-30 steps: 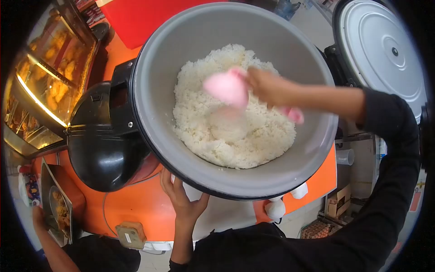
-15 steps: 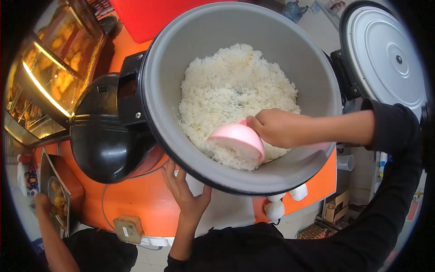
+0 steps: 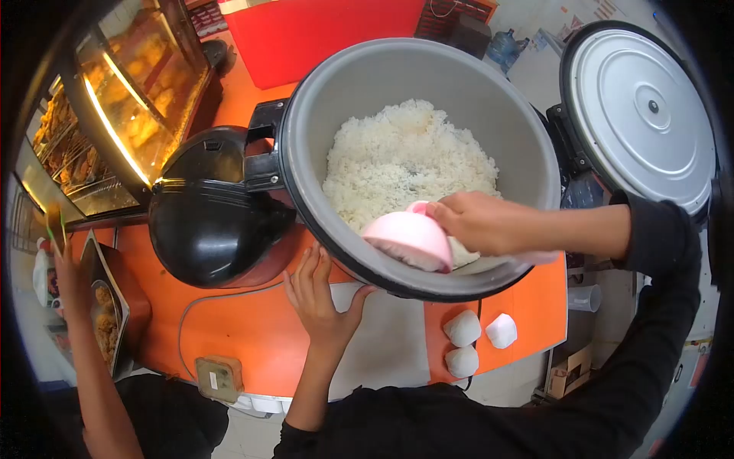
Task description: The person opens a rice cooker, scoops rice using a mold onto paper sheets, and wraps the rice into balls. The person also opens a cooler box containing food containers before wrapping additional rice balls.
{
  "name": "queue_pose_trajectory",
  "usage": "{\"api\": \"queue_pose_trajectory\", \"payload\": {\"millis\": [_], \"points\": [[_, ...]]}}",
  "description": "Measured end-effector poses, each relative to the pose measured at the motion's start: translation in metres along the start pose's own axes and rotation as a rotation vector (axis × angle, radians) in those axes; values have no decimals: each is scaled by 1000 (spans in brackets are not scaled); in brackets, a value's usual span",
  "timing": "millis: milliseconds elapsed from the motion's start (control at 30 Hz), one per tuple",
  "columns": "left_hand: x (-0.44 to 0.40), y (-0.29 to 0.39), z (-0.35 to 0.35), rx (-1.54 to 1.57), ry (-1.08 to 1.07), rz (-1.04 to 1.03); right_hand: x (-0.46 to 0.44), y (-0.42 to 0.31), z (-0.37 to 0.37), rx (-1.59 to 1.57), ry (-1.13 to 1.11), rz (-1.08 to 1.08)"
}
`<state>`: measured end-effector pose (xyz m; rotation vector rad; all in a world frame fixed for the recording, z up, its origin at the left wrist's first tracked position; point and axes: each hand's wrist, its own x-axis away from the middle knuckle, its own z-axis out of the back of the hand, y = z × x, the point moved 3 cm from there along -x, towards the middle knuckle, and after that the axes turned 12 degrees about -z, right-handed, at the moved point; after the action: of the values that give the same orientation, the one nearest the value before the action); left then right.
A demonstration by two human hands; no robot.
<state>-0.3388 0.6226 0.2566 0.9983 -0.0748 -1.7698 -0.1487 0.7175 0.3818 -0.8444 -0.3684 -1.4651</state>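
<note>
A large rice cooker (image 3: 527, 130) holds a mound of white rice (image 3: 405, 153) in its grey pot. My right hand (image 3: 474, 222) is inside the near part of the pot, closed around a pink plastic bowl (image 3: 409, 236) tipped over the rice. Behind that hand a pale pink end (image 3: 539, 258) sticks out; what it belongs to is hidden. My left hand (image 3: 325, 298) is below the cooker's near left rim with fingers stretched out, its fingertips at the cooker's outer side and nothing visibly held.
The cooker's lid (image 3: 642, 111) stands raised at right. Around are a black lidded pot (image 3: 214, 237), a lit food case (image 3: 130, 99), a red box (image 3: 321, 38) and several wrapped white portions (image 3: 462, 327). At left, another person's hand (image 3: 69, 279) holds something green near a tray (image 3: 134, 306).
My view has shifted, so the cooker appears lower and more of the counter shows. The pink bowl is nearer the pot's front wall. The other person's hand has risen.
</note>
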Motion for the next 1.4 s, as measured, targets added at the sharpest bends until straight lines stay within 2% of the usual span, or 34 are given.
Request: {"api": "queue_pose_trajectory", "payload": {"millis": [33, 67, 100, 133, 167, 233, 333, 400, 433, 500, 567, 633, 700, 767, 833, 867, 933, 967, 1033, 1100, 1167, 1200, 1333, 1400], "points": [[-1, 2, 2, 0, 6, -1, 5, 3, 7, -185, -152, -181], [-3, 5, 4, -1, -3, 3, 8, 5, 16, -181, -224, -212], [-2, 8, 6, -2, -12, 6, -10, 24, 21, -116, -396, -99], [0, 12, 10, -3, -4, 0, -23, 51, 29, -241, -644, -88], [5, 15, 14, 47, -14, -4, 1, 42, 41, -307, -451, -236], [24, 20, 22, 92, -21, -21, 13, 54, 59, -327, -445, -269], [100, 11, 26, 82, -105, -2, 53, 63, 67, -347, -315, -167], [155, 0, 22, 78, -292, 126, 91, 61, 63, -580, -102, -66], [174, -6, 16, 75, -305, 134, 107, 62, 56, -676, -14, 13], [219, -12, 11, 81, -369, 210, 123, 70, 7, -889, -11, 173], [226, -7, 11, 36, -404, 216, 117, 77, -71, -1093, -278, 241], [235, -9, 5, 19, -379, 187, 92, 79, -167, -1281, -646, 166], [247, -17, -3, 51, -367, 231, 57, 75, -251, -1357, -723, -16], [247, -20, -2, 77, -350, 249, 13, 72, -307, -1298, -610, -177], [245, -20, 1, 125, -377, 295, -44, 87, -327, -1002, -622, -283], [244, -20, 2, 122, -381, 292, -58, 88, -323, -1007, -624, -280], [244, -19, 2, 105, -404, 295, -71, 87, -301, -380, -96, -16], [243, -19, 0, 108, -406, 298, -71, 86, -307, -379, -99, -20], [245, -19, 2, 110, -385, 292, -43, 63, -311, 243, 807, 87], [246, -19, 1, 110, -388, 284, -22, 62, -362, 309, 1041, 278], [246, -21, 1, 109, -387, 276, -6, 56, -390, 121, 772, 215], [245, -21, 1, 115, -397, 273, -5, 49, -382, 154, 715, 138], [245, -21, 2, 94, -420, 243, -11, 30, -369, 174, 622, 34], [244, -21, 3, 95, -422, 230, -13, 34, -374, -15, 672, 63]]}}
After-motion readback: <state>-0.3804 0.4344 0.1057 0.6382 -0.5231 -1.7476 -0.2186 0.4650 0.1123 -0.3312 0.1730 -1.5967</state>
